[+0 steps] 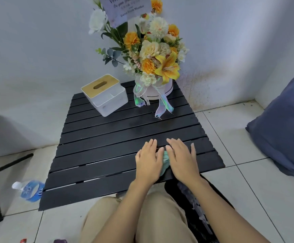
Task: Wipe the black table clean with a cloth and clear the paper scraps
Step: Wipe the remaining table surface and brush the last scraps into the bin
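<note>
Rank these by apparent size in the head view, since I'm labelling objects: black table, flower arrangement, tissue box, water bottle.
1. black table
2. flower arrangement
3. tissue box
4. water bottle

The bottle lies partly behind the table edge, so it shows only in part.

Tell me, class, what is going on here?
A seated person presses both hands, left hand and right hand, flat on a green cloth near the front edge of the black table. A tissue box and flowers stand at the back. No paper scraps show on the table.
</note>
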